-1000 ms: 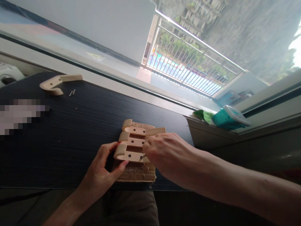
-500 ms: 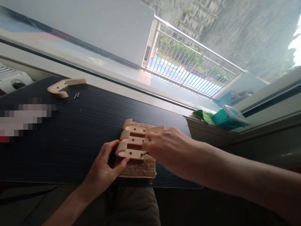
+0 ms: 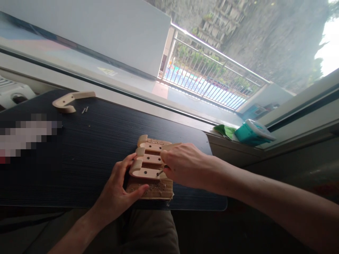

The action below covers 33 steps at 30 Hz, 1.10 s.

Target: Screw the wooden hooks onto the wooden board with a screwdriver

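Observation:
A wooden block [image 3: 155, 192], pitted with small holes, lies near the front edge of the dark table. Three pale curved wooden hooks lie side by side across it; the nearest hook [image 3: 140, 172] has two dark screw holes. My left hand [image 3: 116, 187] is open around the block's left side, its fingers against the hooks and its thumb stretched over the block. In my closed right hand [image 3: 182, 162] is a screwdriver [image 3: 160, 172], its thin shaft slanting to the nearest hook's right hole. Its handle is hidden in my fist, which also covers the hooks' right ends.
Another wooden hook [image 3: 65, 101] lies at the table's [image 3: 106, 123] far left, with a few screws [image 3: 85, 110] beside it. A blurred-out patch [image 3: 29, 132] covers something at left. Beyond the right corner are a green cloth [image 3: 224, 131] and a teal box [image 3: 253, 133] by the window.
My left thumb has shifted off the nearest hook's edge and now stretches further over the block. The right fist has turned slightly, showing more of the screwdriver shaft. The view has shifted slightly.

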{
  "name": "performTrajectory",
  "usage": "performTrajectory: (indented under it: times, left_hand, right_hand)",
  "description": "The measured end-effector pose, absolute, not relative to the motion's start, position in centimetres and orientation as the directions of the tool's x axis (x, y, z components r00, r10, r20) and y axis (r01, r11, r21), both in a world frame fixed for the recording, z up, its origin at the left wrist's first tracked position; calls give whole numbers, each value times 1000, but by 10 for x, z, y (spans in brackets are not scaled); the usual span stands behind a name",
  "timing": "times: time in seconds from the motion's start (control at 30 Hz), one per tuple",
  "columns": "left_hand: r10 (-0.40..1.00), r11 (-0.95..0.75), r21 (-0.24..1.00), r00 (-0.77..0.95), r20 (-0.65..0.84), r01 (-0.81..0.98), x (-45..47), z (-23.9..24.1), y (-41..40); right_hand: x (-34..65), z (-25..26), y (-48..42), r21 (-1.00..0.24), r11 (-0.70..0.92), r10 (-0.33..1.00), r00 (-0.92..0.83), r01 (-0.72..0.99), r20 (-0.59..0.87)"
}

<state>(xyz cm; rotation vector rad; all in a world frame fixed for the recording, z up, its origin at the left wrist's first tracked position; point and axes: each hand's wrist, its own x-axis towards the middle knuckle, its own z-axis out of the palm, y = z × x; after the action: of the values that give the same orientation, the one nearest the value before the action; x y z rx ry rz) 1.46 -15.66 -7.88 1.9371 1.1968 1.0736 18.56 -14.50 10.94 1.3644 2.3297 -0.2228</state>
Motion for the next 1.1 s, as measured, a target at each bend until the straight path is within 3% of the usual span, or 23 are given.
performTrajectory:
  times: [0.13,0.23,0.43,0.7,1.0,1.1]
  left_hand:
    - [922,-380,823,242,302,422,17,-76,-157]
    - [926,-369,831,241,291,417,17,-76,-157]
    - [921,-379,831,251,298,407,16,-79,-156]
    - [916,-394,812,253,311,430,16,-77,-156]
    - [916,-396,810,244,318,432,16,-77,-157]
    - [915,-399,811,244,321,427,16,-79,-157]
  right_hand:
    - [188,113,-153,131,551,806,-486,824,-338]
    - [187,117,-159,209,564,805,-475,799,-357]
    - [181,111,-162,98,668,715,-600,737,-359]
    - [191,108,-141,30,516,778,-454,856,-434]
    - [187,126,-154,146,514,802,-413,846,-431]
    - [190,121,-158,94,595,749,-509,798,-424]
